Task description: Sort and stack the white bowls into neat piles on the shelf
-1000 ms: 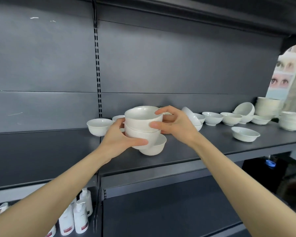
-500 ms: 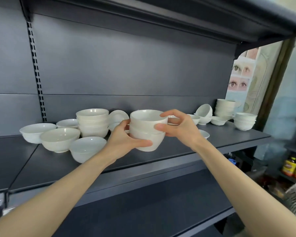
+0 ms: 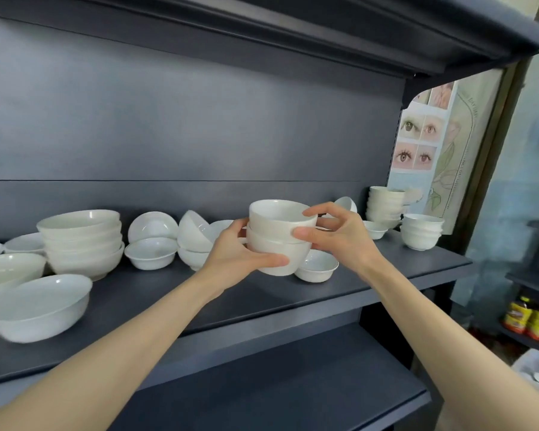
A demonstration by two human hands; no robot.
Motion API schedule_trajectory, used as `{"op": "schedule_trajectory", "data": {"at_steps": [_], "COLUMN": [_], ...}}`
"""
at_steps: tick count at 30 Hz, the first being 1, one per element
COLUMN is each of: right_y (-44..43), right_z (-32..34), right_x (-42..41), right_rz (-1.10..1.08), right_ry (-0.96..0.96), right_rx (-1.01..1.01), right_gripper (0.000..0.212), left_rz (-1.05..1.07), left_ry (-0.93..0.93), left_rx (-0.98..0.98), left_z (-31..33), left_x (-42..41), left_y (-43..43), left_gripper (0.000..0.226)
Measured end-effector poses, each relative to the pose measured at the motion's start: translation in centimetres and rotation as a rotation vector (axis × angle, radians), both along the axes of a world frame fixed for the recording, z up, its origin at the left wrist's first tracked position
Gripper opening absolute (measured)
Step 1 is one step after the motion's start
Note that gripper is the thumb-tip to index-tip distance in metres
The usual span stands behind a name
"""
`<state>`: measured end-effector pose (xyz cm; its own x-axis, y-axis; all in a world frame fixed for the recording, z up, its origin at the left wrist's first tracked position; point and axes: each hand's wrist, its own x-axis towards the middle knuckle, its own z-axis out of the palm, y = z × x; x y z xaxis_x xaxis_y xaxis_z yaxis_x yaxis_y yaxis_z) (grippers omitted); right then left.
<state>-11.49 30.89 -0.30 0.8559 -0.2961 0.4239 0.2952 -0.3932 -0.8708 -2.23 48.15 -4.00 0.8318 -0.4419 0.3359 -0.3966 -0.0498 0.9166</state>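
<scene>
Two nested white bowls point(image 3: 280, 237) sit between both hands, held above the dark shelf point(image 3: 371, 275) w/ bottom clear of it. Left hand point(image 3: 237, 259) wraps the lower bowl, thumb across its front; right hand point(image 3: 336, 234) pinches the upper bowl's rim, thumb in front, fingers point(image 3: 327, 209) curled over the back. Nearest on the left lies a wide shallow bowl point(image 3: 41, 306), blurred. Just behind the held pair, a small bowl point(image 3: 318, 265) rests on the shelf. Further left, a tall stack of big bowls point(image 3: 81, 241), then loose small bowls, some tipped. Far right, by the eye poster point(image 3: 417, 141), two more stacks point(image 3: 386, 206).
</scene>
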Motion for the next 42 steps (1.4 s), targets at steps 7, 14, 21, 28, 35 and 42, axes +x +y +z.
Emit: {"op": "schedule_trajectory", "data": {"at_steps": [7, 14, 21, 28, 35, 42], "right_y": [-4.7, -7.9, -9.7, -10.1, -9.9, -6.2], "right_z": [0.2, 1.5, 1.3, 1.7, 1.7, 1.2], "right_x": [5.3, 11.2, 16.0, 18.0, 17.2, 15.2], "right_rz": [0.003, 0.049, 0.164, 0.366, 0.557, 0.762], "right_ry": [0.002, -0.023, -0.009, -0.005, 0.076, 0.097], "right_rx": [-0.024, -0.034, -0.038, -0.037, -0.085, -0.066], "right_gripper": [0.035, 0.030, 0.032, 0.046, 0.062, 0.041], "left_rz": [0.004, 0.045, 0.137, 0.291, 0.441, 0.603], "left_ry": [-0.007, 0.012, 0.035, 0.061, 0.094, 0.086], "left_rx": [0.010, -0.014, -0.059, -0.158, -0.242, -0.230], "left_z": [0.5, 1.5, 1.3, 1.2, 0.9, 0.1], "left_x": [4.6, 9.7, 12.1, 10.6, 5.1, 0.9], "left_y": [-4.6, -7.6, -8.6, -8.3, -8.5, -5.1], "left_gripper": [0.075, 0.073, 0.072, 0.071, 0.073, 0.094]}}
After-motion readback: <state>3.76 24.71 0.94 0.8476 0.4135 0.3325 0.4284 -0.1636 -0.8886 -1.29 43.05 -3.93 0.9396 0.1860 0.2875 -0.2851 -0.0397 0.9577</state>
